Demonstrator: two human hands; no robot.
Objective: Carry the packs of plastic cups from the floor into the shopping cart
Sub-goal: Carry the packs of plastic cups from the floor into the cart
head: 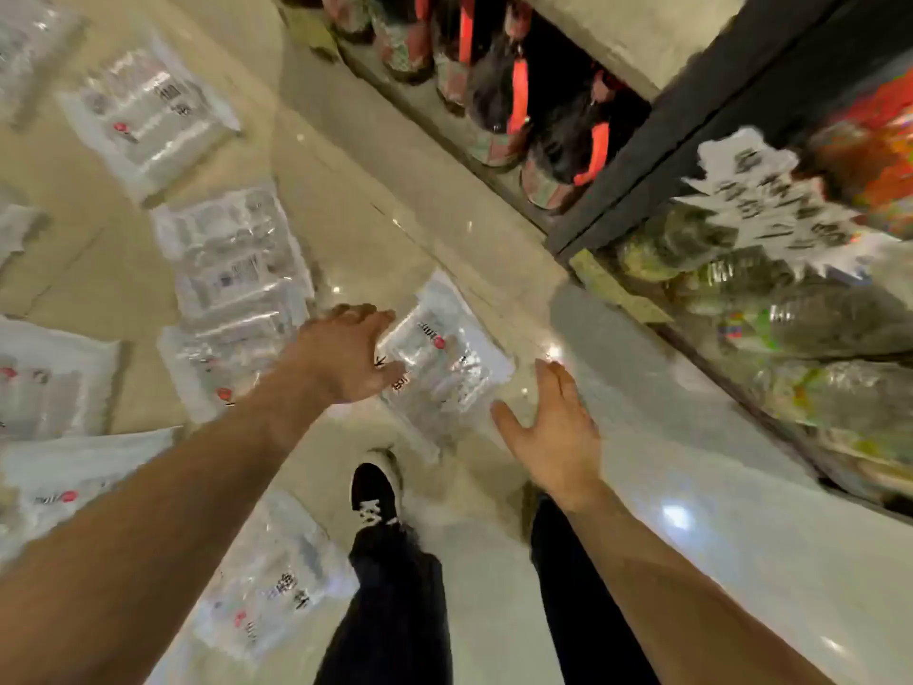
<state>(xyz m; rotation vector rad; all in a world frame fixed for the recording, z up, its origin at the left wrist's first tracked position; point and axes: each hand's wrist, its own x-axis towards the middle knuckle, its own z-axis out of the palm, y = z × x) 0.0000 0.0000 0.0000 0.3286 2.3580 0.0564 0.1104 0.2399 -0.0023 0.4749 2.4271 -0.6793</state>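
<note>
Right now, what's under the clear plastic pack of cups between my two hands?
Glossy beige floor tile shows around the clear plastic pack of cups; nothing else visible beneath. The left hand covers one edge.

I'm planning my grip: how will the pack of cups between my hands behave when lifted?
The pack of cups likely feels light for its bulk: clear film, seemingly thin clear cups inside. Its glossy film throws glare, so it may slip; the open left hand and right hand flank it, suiting a two-sided hold. Loose film edges suggest some flop.
</note>
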